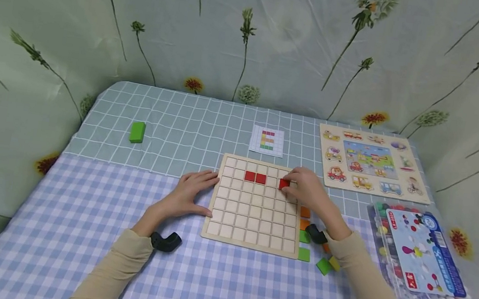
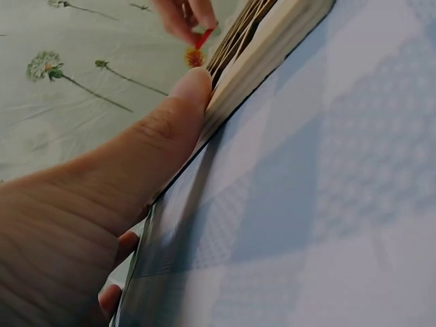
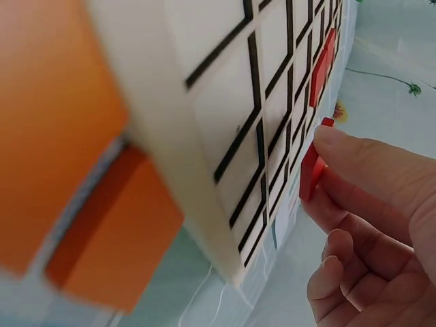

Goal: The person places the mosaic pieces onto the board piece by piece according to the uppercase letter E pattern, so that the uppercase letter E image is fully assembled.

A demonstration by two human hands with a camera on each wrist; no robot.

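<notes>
While two red tiles [image 1: 260, 178] sit side by side in the grid board [image 1: 234, 194], a third red tile [image 1: 284, 184] seems to be on its way to a square.
Pinched by the right hand [image 1: 307, 187] over the upper right, it probably needs lowering flat; the left hand [image 1: 189, 191], fingers spread, touches the board's left edge.

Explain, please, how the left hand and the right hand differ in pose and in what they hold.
The left hand is spread against the left edge of the grid board, while the right hand is over its far right part. The right hand pinches a red tile; the left hand holds no tile. Both arms have beige sleeves and a black wrist device.
</notes>
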